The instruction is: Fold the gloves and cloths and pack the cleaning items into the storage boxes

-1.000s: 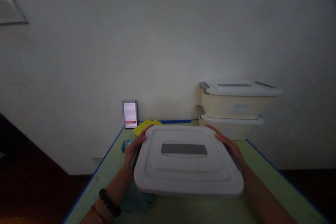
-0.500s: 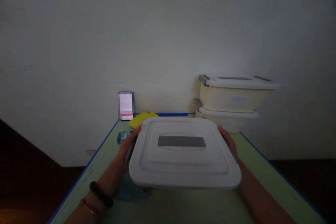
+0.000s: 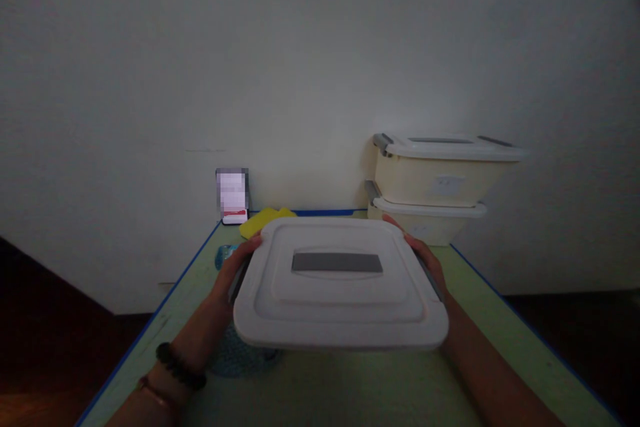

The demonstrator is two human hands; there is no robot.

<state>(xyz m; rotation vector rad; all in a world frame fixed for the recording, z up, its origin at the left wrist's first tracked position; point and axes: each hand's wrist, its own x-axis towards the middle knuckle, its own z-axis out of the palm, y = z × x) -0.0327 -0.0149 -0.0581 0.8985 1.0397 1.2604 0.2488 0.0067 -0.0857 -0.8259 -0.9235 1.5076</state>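
Between my hands is a storage box (image 3: 340, 317) with a white lid and a grey handle strip on top, raised over the table. My left hand (image 3: 234, 273) is closed on its left side, by a dark side clip. On the opposite side my right hand (image 3: 425, 260) grips it, fingertips showing at the far right corner. The lid sits on the box, and the body below it is hidden from view. Under the box and my left wrist lies a bluish mesh-like thing (image 3: 243, 355), partly covered.
Two stacked cream storage boxes (image 3: 423, 177) with white lids stand at the table's back right. A phone (image 3: 233, 197) leans on the wall at the back left. Near it lie a yellow cloth-like item (image 3: 260, 221) and a clear bluish bottle (image 3: 223, 257). Blue tape edges the green table (image 3: 370, 390).
The whole view has shifted slightly, so everything appears a little further left and up. Both hands keep hold of the box, and more right fingertips show at its far corner.
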